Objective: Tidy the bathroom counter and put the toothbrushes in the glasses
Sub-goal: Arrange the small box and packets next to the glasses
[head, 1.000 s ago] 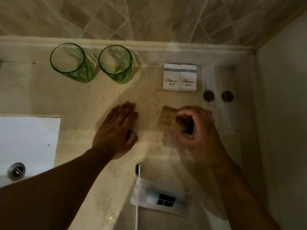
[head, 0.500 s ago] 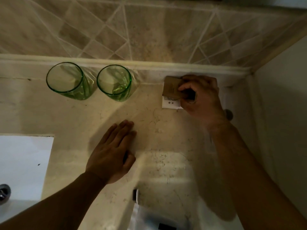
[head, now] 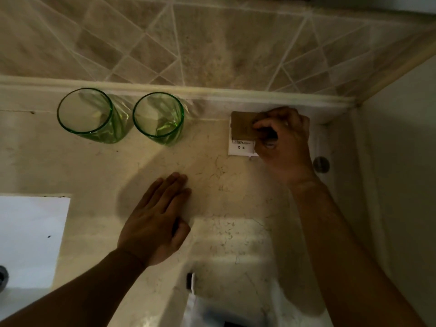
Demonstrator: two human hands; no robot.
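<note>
Two empty green glasses stand at the back of the beige counter, the left glass (head: pixel 90 115) beside the right glass (head: pixel 160 118). My right hand (head: pixel 284 145) is at the back right, fingers closed on a small brown card packet (head: pixel 241 126) that lies on top of the white boxes (head: pixel 240 147). My left hand (head: pixel 157 220) rests flat on the counter (head: pixel 99 171), holding nothing. A toothbrush head (head: pixel 191 280) sticks out of a clear wrapper (head: pixel 212 312) at the bottom edge.
A white sink basin (head: pixel 30 234) with a metal drain (head: pixel 2 277) sits at the left. A dark round cap (head: pixel 321 164) lies by the right wall (head: pixel 401 185). A tiled backsplash (head: pixel 188 43) closes the back.
My right hand carried the brown packet from mid-counter to the back and set it on the white boxes. The left hand stayed flat. The view shifted up.
</note>
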